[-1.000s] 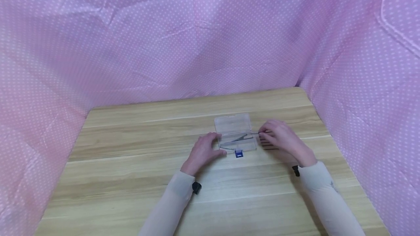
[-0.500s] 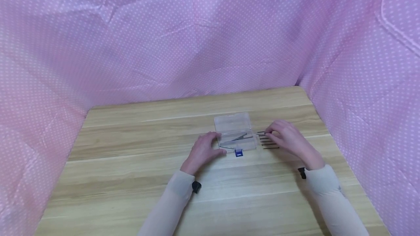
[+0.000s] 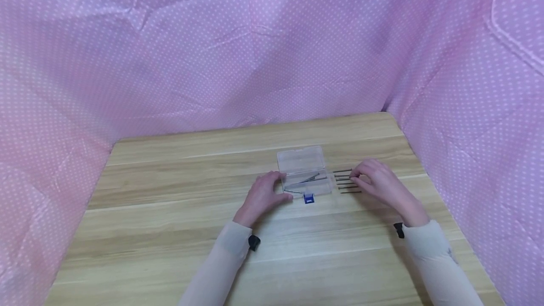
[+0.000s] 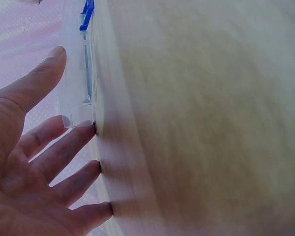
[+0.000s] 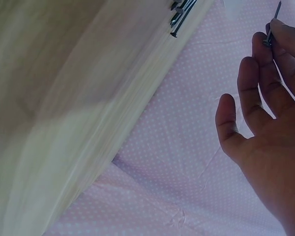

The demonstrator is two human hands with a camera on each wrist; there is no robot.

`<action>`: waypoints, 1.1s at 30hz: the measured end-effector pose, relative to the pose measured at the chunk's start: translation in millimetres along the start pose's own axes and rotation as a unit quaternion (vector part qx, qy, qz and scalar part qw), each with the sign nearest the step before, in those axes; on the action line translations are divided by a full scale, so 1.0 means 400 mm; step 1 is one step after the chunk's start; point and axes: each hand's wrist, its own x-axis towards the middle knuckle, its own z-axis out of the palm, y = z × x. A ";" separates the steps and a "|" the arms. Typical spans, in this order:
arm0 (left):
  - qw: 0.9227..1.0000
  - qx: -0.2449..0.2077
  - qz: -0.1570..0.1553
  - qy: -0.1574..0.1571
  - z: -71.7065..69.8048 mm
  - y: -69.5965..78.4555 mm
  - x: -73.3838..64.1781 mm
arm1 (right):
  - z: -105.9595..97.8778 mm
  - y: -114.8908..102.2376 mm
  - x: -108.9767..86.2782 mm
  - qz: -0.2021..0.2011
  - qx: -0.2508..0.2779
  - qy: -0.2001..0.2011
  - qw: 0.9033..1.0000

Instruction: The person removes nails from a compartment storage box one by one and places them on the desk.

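A clear plastic box lies with its lid raised on the table, and a blue latch is on its near side. Several nails are inside it. My left hand holds the box's left end, thumb on the near side, fingers at the end; other fingertips touch the tabletop in the left wrist view. Right of the box, several nails lie in a row. My right hand is over the row's right end, pinching a nail between thumb and fingertips.
The wooden table has its far edge near a pink dotted cloth, which hangs behind and at both sides. A black band piece shows at the left wrist, another at the right.
My right hand has moved right, away from the box edge to the right end of the nail row, uncovering more nails. My left hand and the box have stayed in place.
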 end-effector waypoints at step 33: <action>1.000 -0.003 0.002 -0.006 -0.006 -0.003 0.004 | 0.019 -0.011 -0.058 0.011 -0.043 -0.065 0.997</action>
